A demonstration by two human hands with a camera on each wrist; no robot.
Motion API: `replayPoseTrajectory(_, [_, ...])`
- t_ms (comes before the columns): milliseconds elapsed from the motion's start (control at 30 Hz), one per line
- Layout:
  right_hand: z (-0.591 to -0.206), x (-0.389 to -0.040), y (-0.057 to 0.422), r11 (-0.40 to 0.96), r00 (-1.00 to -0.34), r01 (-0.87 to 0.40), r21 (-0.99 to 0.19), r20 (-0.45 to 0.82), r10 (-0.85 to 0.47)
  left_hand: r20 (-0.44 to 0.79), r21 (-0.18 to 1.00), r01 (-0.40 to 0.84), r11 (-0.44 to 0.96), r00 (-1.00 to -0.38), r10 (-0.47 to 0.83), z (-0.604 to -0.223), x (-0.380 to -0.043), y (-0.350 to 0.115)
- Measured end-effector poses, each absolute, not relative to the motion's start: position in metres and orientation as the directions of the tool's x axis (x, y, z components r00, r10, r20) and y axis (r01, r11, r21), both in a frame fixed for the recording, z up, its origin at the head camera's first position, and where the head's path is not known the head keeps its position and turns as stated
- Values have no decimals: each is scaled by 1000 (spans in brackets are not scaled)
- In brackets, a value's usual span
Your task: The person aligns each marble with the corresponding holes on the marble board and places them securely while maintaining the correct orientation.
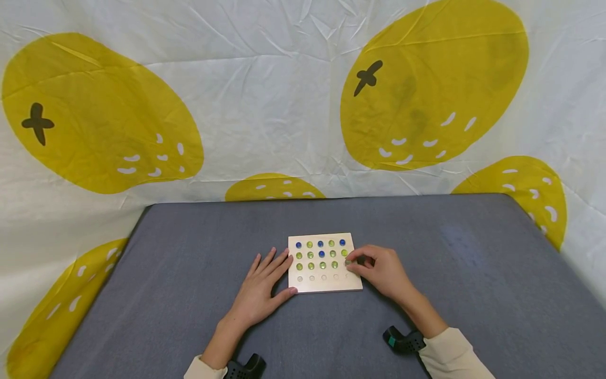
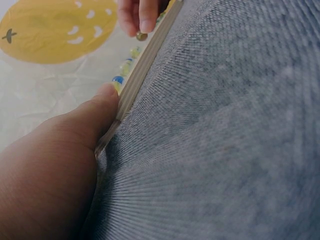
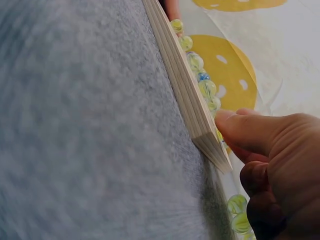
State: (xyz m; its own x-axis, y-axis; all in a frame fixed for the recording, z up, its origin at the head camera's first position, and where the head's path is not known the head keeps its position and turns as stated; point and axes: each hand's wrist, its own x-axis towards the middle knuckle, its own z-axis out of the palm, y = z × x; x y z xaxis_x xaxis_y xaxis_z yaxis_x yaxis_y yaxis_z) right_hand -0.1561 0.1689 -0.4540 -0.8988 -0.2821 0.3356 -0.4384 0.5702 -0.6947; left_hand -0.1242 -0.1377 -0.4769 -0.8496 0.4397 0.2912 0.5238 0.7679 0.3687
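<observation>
A pale wooden board lies on the grey cloth, its rows of round hollows mostly filled with glass marbles. Green-yellow marbles and a few blue marbles sit in the back three rows; the front row shows bare hollows. My left hand rests at the board's left edge, fingers spread and straight, with thumb and fingertips touching it. At the right end of the third row, my right hand pinches a marble between thumb and finger, its other fingers curled.
Grey cloth covers the table around the board. Behind it hangs a white sheet with yellow shapes. In the right wrist view, more green marbles show beside the curled fingers; whether the hand holds them I cannot tell.
</observation>
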Motion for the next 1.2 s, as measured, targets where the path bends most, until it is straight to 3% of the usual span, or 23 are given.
replayPoseTrajectory(1200, [-452,-154,167,587,-891,-453,-671,340,-300,284,373,520,769,-853,438,-476,-124,-138])
